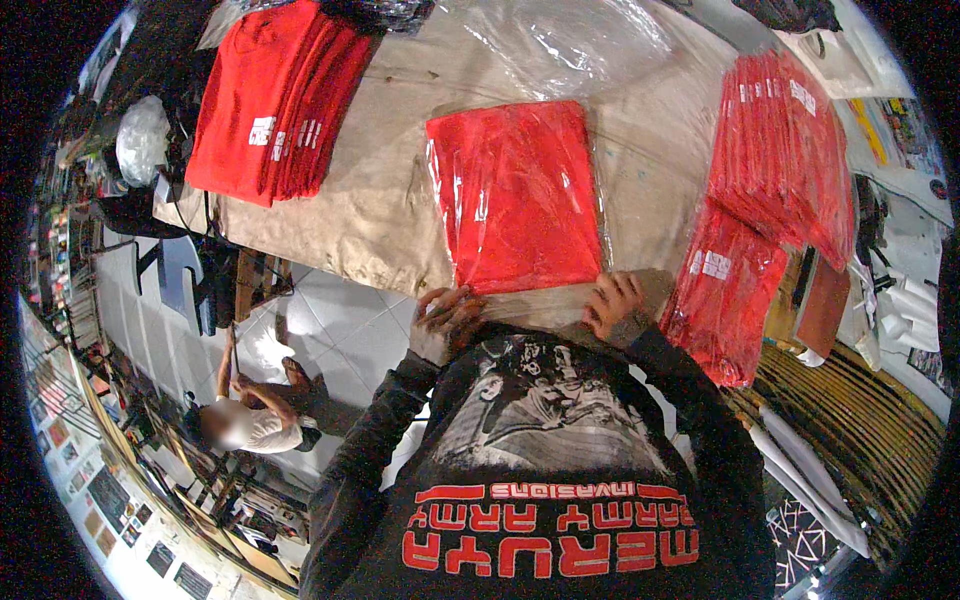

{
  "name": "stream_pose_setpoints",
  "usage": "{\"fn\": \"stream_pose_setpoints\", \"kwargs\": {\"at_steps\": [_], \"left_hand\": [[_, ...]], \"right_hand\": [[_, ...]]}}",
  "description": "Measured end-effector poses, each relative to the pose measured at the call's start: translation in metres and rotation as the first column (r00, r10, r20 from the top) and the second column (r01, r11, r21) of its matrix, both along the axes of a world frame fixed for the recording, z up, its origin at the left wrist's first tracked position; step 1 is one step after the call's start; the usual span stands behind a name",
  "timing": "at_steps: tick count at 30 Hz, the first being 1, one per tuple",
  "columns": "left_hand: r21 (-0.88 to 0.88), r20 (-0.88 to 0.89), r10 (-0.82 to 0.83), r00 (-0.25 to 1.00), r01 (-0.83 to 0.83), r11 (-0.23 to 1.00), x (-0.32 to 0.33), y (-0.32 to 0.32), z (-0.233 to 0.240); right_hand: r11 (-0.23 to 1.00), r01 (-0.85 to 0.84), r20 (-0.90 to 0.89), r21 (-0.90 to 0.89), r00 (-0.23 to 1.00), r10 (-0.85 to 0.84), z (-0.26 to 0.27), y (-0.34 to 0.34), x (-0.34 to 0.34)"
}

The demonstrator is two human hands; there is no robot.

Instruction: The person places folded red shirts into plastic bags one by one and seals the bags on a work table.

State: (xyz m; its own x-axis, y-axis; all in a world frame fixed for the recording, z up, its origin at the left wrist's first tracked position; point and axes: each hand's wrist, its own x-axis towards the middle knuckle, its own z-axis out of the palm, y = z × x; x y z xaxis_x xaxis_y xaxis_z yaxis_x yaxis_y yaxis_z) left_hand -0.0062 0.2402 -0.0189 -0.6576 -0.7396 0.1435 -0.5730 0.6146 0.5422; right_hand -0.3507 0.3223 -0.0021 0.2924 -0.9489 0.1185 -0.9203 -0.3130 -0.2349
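Observation:
A folded red shirt in a clear plastic bag (521,199) lies flat on the cloth-covered table (360,232) before me. My left hand (448,321) touches the bag's near left corner with bent fingers; whether they pinch the plastic cannot be told. Just off the near right corner is my right hand (613,306), fingers slightly spread near the table's edge. A stack of folded red shirts without bags (262,112) lies at the upper left. Bagged red shirts (780,150) overlap in a pile at the right, and another bagged shirt bundle (727,292) lies nearer me, partly under them.
Loose clear plastic bags (562,45) lie at the table's far side. A person (255,424) sits low on the tiled floor at the left, near a dark stand (180,277). Slatted racks (847,405) stand at the right.

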Motion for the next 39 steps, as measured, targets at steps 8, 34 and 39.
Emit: {"fn": "stream_pose_setpoints", "kwargs": {"at_steps": [8, 34, 39], "left_hand": [[0.092, -0.095, 0.063, 0.993, -0.054, 0.994, 0.014, 0.016, -0.045], [0.639, -0.125, 0.456, 0.881, -0.280, 0.717, -0.005, -0.036, 0.022], [0.667, -0.073, 0.539, 0.839, -0.361, 0.652, -0.010, -0.033, 0.019]], "right_hand": [[0.996, 0.068, -0.111, 0.058, 0.992, -0.062, 0.022, 0.028, -0.044], [0.849, 0.254, 0.615, 0.464, 0.597, -0.515, 0.012, -0.020, -0.031], [0.770, 0.317, 0.381, 0.554, 0.726, -0.573, 0.011, -0.034, -0.046]]}}
